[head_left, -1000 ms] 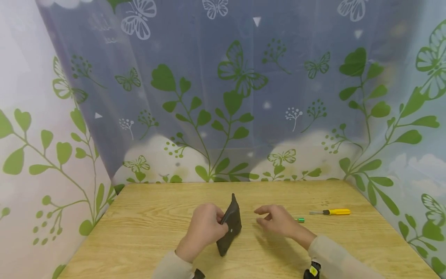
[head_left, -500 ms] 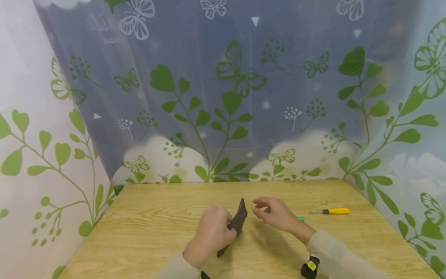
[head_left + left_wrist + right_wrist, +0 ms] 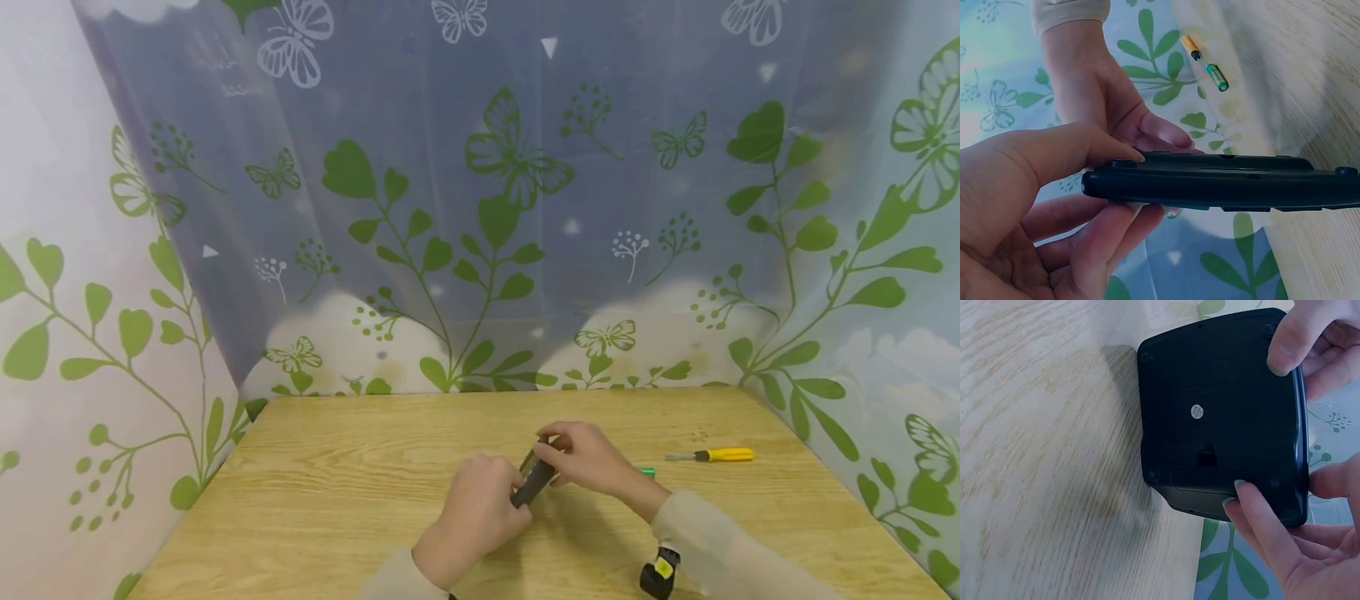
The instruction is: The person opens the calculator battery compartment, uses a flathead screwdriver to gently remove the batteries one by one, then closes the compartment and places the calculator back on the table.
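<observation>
A black calculator (image 3: 536, 485) is held tilted above the table between both hands. My left hand (image 3: 483, 512) pinches its near end, with the thumb on the back and fingers on the key side in the left wrist view. The fingers of my right hand (image 3: 592, 458) lie on the far part, thumb by the edge. In the right wrist view the calculator's back (image 3: 1179, 381) faces the camera, showing a round white sticker (image 3: 1197, 412) and a battery cover (image 3: 1194, 479) beside the right fingertips. The key side is mostly hidden.
A yellow-handled screwdriver (image 3: 727, 455) lies to the right on the wooden table (image 3: 337, 475). A green cylinder, probably a battery (image 3: 1217, 76), lies close behind the right wrist. Tiny bits (image 3: 699, 437) lie beyond the screwdriver. A patterned curtain (image 3: 420, 208) surrounds the table.
My left hand has moved right and turned the calculator until it meets the right hand. The right hand, apart from it before, now touches and holds its far end.
</observation>
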{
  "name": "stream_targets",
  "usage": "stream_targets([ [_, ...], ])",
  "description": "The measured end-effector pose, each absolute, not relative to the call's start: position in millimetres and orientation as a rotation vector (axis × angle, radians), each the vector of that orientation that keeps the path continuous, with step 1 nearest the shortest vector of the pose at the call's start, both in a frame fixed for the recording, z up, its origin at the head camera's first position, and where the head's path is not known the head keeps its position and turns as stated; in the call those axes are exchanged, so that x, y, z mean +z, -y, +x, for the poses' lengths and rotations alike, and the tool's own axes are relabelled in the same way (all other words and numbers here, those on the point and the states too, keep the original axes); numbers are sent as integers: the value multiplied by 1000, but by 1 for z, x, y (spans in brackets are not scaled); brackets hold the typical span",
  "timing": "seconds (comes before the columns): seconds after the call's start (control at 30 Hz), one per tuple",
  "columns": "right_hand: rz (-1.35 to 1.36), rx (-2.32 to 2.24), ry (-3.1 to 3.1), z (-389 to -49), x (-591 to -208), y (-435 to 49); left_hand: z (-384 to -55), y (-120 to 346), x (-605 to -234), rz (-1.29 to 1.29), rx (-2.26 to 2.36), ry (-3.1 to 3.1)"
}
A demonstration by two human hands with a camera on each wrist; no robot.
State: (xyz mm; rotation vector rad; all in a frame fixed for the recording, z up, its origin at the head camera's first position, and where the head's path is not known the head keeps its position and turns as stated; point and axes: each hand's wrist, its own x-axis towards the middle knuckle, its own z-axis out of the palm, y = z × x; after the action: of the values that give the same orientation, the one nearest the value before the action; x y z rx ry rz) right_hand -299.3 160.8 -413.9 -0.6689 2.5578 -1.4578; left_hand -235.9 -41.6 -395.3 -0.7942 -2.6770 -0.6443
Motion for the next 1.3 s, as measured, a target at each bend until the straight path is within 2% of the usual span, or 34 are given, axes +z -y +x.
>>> stream_targets([
  [0.9, -513, -1347, -2725, -298, -409, -156, -238, 32, -406, -797, -725, 2690],
  [1.3, -504, -1341, -2708, -295, -409, -160, -246, 39, -409, -816, -1063, 2748],
])
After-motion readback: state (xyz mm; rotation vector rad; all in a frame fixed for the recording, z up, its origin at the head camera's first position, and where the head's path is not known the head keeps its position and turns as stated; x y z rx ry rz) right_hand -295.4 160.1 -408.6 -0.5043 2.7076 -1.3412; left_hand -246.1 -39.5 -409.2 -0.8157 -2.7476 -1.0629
